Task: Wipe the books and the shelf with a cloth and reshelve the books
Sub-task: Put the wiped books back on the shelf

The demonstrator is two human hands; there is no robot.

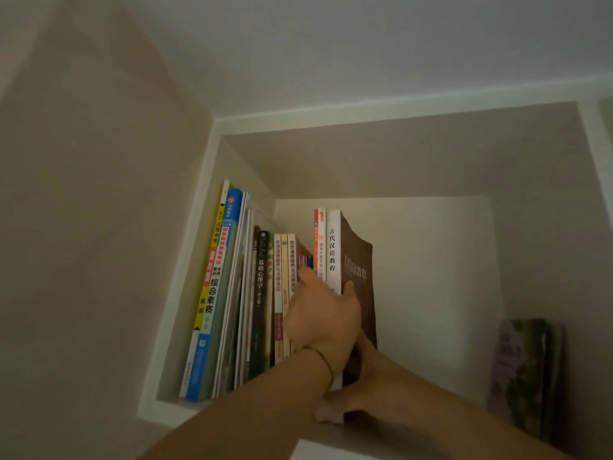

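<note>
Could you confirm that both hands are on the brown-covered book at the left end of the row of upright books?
Not quite: in the head view the brown-covered book stands at the row's right end. The left hand and right hand are both on it.

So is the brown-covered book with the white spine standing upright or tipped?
Roughly upright: the brown-covered book stands on end at the right of the row, spine outward, left hand gripping it, right hand at its base.

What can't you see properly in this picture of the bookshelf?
- Head view: the right hand is mostly hidden behind the left hand and wrist.
- The brown book: its foot is covered by both hands.
- The leaning book at right: cover too blurred to read.
- No cloth shows.
</note>
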